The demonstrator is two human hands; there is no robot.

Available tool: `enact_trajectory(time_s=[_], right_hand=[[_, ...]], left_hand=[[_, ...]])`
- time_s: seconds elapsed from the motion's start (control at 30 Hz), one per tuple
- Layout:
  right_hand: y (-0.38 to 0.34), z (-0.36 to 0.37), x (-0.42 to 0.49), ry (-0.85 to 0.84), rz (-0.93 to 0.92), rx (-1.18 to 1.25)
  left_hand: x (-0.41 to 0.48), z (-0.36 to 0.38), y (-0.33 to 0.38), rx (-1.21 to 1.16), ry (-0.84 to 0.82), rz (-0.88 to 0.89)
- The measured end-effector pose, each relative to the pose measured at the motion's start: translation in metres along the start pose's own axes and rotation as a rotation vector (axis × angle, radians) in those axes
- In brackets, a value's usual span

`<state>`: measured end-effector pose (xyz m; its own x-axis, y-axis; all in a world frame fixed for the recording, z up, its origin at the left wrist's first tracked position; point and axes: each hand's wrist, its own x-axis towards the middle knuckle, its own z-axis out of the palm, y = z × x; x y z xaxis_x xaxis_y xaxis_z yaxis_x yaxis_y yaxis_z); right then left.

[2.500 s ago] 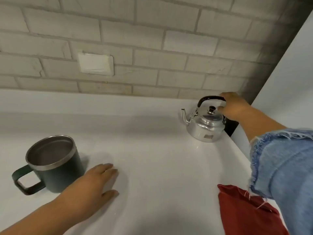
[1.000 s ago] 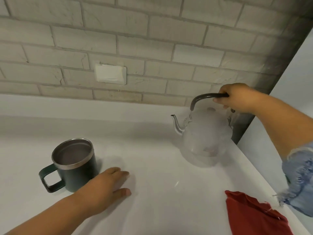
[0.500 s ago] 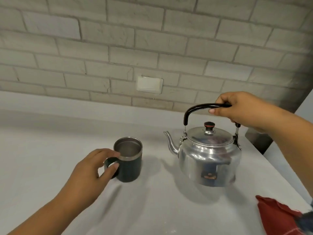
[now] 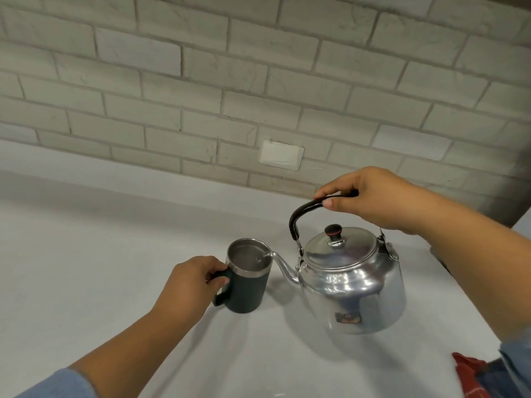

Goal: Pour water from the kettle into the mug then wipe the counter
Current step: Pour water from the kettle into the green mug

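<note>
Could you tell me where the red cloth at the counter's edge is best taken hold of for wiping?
Probably pinch the red cloth at its exposed upper-left corner, coming from above; the rest is covered by the blue sleeve or out of frame.

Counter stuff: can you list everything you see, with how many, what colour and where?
kettle: one, shiny silver with black handle, held up right of the mug, spout at the mug's rim
mug: one, dark green with steel rim, middle of counter
cloth: one, red, bottom right corner
counter: one, white, under everything
wall plate: one, white, on the pale brick wall
left hand: one, grip on the mug's handle
right hand: one, grip on the kettle's handle
</note>
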<state>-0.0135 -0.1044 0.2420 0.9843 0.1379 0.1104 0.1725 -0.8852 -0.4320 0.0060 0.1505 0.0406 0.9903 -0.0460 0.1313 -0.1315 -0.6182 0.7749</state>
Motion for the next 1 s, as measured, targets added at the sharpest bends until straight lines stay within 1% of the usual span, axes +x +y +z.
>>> enact_trajectory(time_s=[0.27,0.5,1.0], right_hand=[[-0.014,0.005,0.012,-0.045,-0.010,-0.126],[-0.018,0.004,0.017,-0.072,-0.009,-0.144],[-0.028,-0.008,0.016,-0.071,0.000,-0.187]], left_hand=[[0.004,-0.003,0.000,-0.032,-0.013,-0.004],[0.003,-0.003,-0.001,-0.063,-0.014,-0.007],[0.002,-0.003,0.001,-0.090,0.005,-0.015]])
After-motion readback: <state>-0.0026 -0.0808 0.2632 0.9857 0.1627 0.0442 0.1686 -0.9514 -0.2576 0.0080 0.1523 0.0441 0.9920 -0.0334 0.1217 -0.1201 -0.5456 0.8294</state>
